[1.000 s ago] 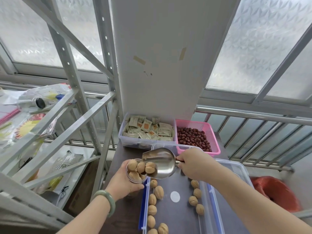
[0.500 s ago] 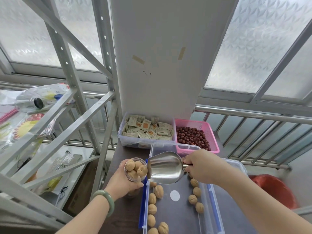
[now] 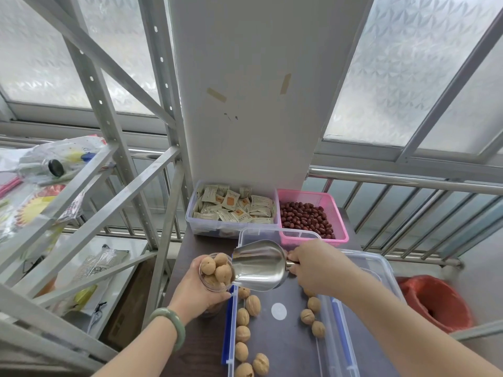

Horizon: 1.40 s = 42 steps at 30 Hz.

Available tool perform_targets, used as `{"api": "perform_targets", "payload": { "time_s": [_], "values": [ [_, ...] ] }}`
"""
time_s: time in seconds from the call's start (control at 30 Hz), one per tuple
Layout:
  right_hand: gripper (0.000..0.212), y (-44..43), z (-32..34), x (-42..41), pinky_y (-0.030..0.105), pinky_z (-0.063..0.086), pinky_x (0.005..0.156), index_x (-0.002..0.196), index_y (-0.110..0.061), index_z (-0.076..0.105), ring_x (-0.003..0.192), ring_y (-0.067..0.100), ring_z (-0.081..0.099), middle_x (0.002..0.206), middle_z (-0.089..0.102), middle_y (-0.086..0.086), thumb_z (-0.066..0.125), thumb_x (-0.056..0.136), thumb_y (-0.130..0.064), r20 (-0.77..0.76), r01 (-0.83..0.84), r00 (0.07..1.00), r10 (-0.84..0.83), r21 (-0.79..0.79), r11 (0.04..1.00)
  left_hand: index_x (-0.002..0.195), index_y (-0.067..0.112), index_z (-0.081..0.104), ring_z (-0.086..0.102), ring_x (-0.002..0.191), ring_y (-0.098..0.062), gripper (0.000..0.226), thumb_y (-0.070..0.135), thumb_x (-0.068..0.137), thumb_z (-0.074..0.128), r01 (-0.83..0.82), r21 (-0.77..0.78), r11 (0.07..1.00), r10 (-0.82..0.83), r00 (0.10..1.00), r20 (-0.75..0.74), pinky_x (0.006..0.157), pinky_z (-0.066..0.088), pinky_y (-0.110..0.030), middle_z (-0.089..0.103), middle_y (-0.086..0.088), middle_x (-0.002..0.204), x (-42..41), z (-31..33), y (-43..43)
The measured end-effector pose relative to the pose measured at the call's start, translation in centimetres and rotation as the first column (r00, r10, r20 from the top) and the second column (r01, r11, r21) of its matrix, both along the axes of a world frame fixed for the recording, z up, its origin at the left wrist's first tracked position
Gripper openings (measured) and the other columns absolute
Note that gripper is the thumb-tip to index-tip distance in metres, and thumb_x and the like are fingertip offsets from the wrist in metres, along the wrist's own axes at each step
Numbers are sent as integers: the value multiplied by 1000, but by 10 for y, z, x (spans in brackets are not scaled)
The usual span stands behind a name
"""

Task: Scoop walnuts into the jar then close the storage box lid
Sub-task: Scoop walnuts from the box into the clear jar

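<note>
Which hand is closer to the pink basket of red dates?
Right. The right hand holds the scoop just in front of the pink plastic basket; the left hand is farther, holding the jar.

two hands (image 3: 201, 292), one scoop (image 3: 260, 265), one jar (image 3: 216, 272)

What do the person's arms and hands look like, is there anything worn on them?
Both forearms are bare, with no sleeves in view and no gloves. The left hand has a smooth, rounded pale green bangle around its wrist. The right hand and its wrist show no jewellery, watch or markings in this view.
</note>
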State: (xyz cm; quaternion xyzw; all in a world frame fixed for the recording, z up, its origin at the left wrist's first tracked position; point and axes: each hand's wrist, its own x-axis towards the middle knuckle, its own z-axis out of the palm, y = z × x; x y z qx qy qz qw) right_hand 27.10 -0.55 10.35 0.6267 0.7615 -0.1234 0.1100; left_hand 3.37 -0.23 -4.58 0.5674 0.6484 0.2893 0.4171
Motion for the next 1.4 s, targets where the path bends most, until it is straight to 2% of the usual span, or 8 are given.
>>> {"api": "perform_targets", "payload": {
  "time_s": [0.27,0.43,0.57,0.77,0.97,1.13,1.3,1.4],
  "values": [
    [21,-10,-9,20,17,27,49,96,-9,63,81,23,52,86,51,1,43,89,-11,15,42,999,-41,-30,999,118,34,41,58,100,-11,87,24,48,92,3,-36,999,-2,1000,17,87,44,-25,61,10,108,7,-7,-7],
    [16,-10,0,12,21,24,44,73,-12,46,73,24,41,79,48,6,44,88,-11,-39,79,996,-78,20,997,115,35,41,58,98,-10,85,18,50,93,-23,-35,999,25,999,41,85,41,-23,59,14,104,5,-8,-8],
    [16,-4,-20,17,22,31,49,73,-12,53,72,23,46,78,55,5,46,87,-12,-152,145,977,-151,-49,988,103,43,46,58,95,1,78,15,48,93,-47,-11,999,47,997,61,79,43,-17,60,14,104,3,-6,-5],
    [21,1,-68,30,29,46,72,73,-15,62,72,19,50,78,58,2,52,91,-21,-434,325,819,-375,-187,927,110,43,49,60,103,-13,88,39,33,93,-123,19,992,123,992,31,94,50,-42,62,7,111,-6,-7,8],
    [20,-6,-138,32,19,45,56,78,-13,61,60,15,50,69,55,3,48,90,-6,-539,472,563,-627,-413,779,113,38,51,61,105,-15,88,35,36,93,-146,8,989,145,989,38,96,49,-42,65,7,110,-7,-9,13],
    [23,-11,-162,26,12,41,51,94,-12,61,58,10,47,74,52,3,43,90,2,-525,498,483,-701,-494,713,123,33,46,59,110,-19,95,27,42,95,-179,-24,984,180,982,54,99,47,-43,63,3,117,-5,-9,8],
    [20,-13,-170,25,24,43,65,81,-19,61,71,16,52,78,56,5,49,86,-3,-419,470,611,-672,-491,734,143,34,16,47,126,-23,119,19,53,93,-161,-82,983,167,984,68,109,37,-40,45,-8,141,-2,-5,3],
    [22,-15,-164,26,24,37,58,78,-20,60,64,15,44,69,51,1,45,83,-5,-370,454,686,-627,-456,765,145,37,8,35,135,-25,122,28,56,91,-162,-87,983,166,986,35,113,31,-43,26,-8,151,2,4,-2]
  ]
}}
